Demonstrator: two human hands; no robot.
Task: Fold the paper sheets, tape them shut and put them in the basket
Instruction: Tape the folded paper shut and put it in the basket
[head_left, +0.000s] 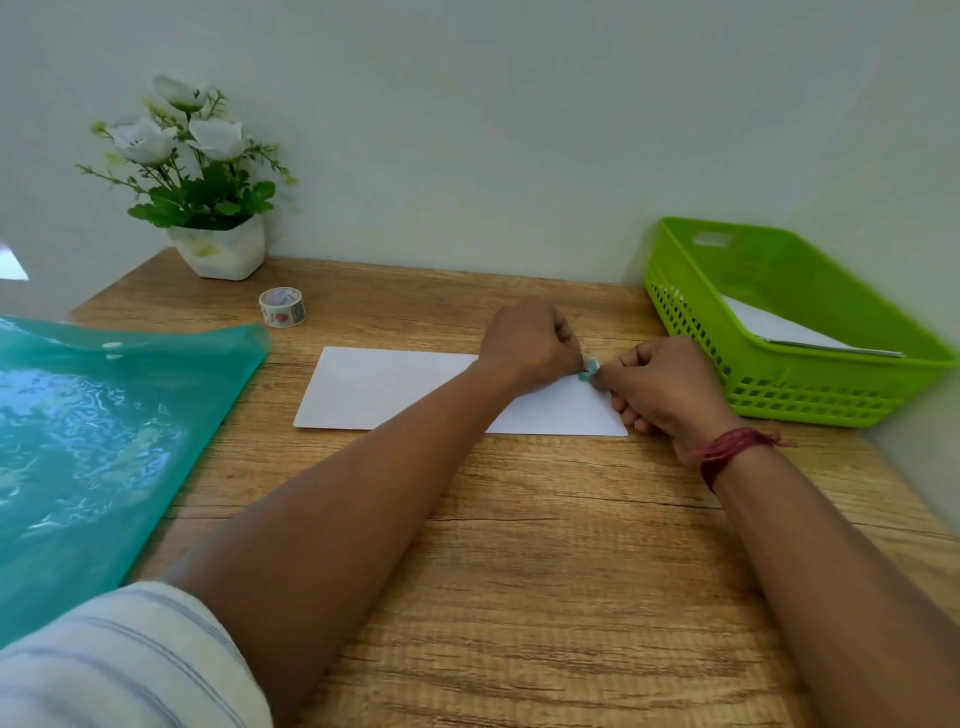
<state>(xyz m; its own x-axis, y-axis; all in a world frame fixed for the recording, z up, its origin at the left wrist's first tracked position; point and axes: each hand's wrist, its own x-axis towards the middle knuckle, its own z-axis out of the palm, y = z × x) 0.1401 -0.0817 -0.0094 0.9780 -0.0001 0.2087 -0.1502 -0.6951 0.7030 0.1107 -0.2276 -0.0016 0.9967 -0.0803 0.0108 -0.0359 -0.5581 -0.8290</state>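
Both the left hand (530, 345) and the right hand (660, 387) pinch what looks like a small tape piece (590, 368) between them, over the folded paper sheet (384, 389) on the wooden surface (519, 545), the green basket (810, 395) just right of the right hand.

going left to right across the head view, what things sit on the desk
translucent teal plastic folder → white-flowered plant in a white pot → patterned roll of washi tape → folded white paper sheet → left hand → small piece of tape → right hand → lime green plastic basket
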